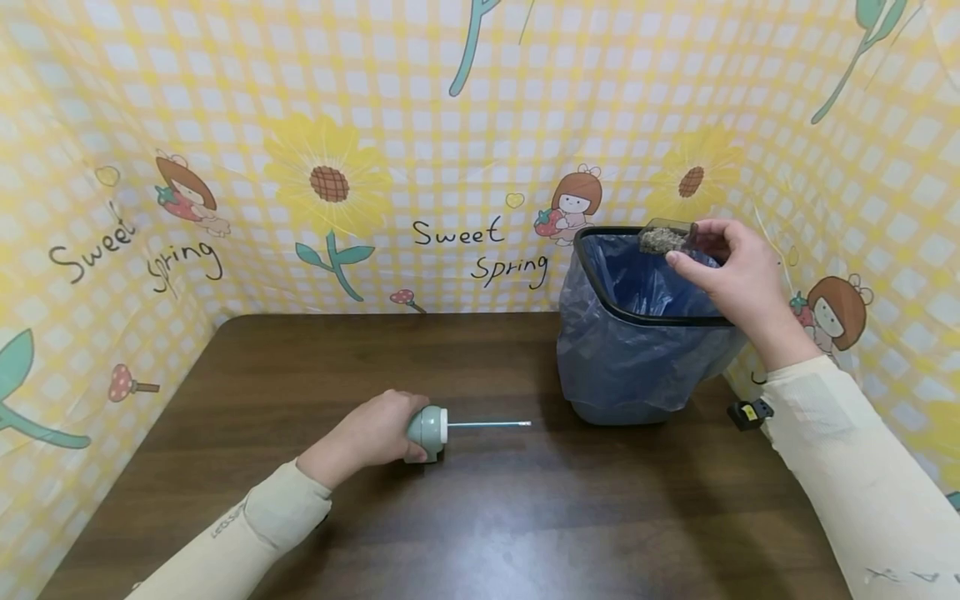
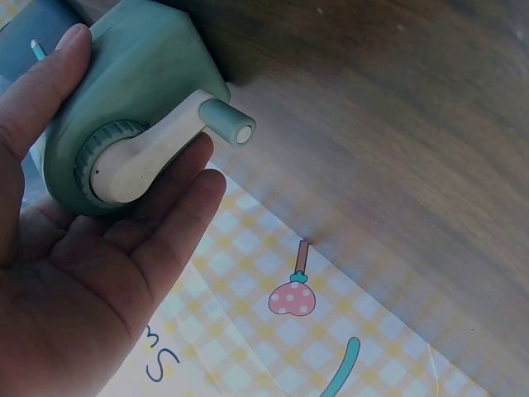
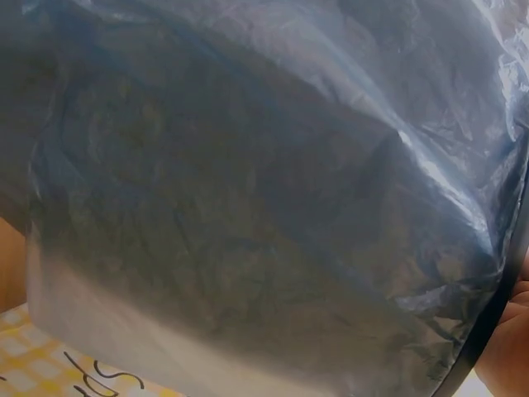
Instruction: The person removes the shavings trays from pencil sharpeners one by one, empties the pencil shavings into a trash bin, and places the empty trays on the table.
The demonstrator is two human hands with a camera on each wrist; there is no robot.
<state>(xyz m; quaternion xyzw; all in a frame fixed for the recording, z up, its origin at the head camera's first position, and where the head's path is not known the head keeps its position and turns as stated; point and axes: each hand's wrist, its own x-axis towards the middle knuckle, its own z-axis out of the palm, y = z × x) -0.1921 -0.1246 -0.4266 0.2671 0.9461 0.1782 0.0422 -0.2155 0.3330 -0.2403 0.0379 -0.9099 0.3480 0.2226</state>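
From where I stand, a person's left hand (image 1: 371,429) comes first, its thumb and fingers clamped on a mint-green, boxy pencil sharpener (image 1: 429,427); whether the sharpener touches the dark brown wooden surface (image 1: 420,358), I can't tell. Beside those fingers, on the palm side, sits a cream crank arm (image 2: 157,153) with a green knob (image 2: 227,121). Just right of the fingertips, a slim light-blue pencil (image 1: 487,425) juts from the sharpener's white front. Well to the right, below the other hand's fingers, stands a blue-grey bin (image 1: 618,413) with a black rim (image 1: 675,320) and a translucent plastic liner (image 1: 637,362). Over its mouth, the right hand (image 1: 738,271) pinches a small see-through container (image 1: 684,228) between thumb and fingers, grey shavings (image 1: 663,241) heaped inside.
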